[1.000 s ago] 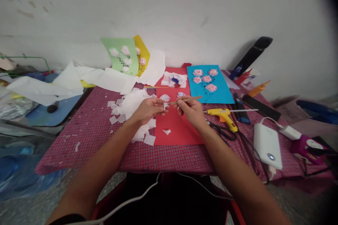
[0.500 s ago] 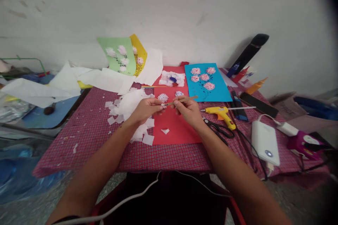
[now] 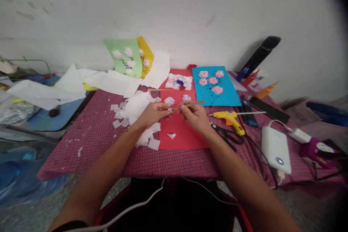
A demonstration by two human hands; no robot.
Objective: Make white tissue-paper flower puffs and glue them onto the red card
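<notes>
My right hand (image 3: 194, 114) pinches a thin wooden stick (image 3: 199, 102), its tip pointing left. At that tip, my left hand (image 3: 154, 114) has its fingers closed on a small scrap of white tissue paper (image 3: 170, 110). Both hands are above a red sheet of paper (image 3: 187, 136). Two white-and-blue tissue flowers lie on this sheet beyond the hands, the left flower (image 3: 169, 101) and the right flower (image 3: 186, 97). Closer to me is a loose torn scrap (image 3: 171, 135). Cut tissue squares (image 3: 133, 107) are heaped beside my left hand.
A paint-stained tissue (image 3: 179, 81) lies at the back. Right of it is a blue sheet (image 3: 231, 96) with pink flowers. A yellow glue gun (image 3: 228, 116), black scissors (image 3: 228, 136) and a white power bank (image 3: 276, 150) are on the right. Green flower paper (image 3: 111, 45) leans on the wall.
The view has shifted slightly, so everything sits a little further right. Both hands keep their hold, with the stick's tip still at the left fingers.
</notes>
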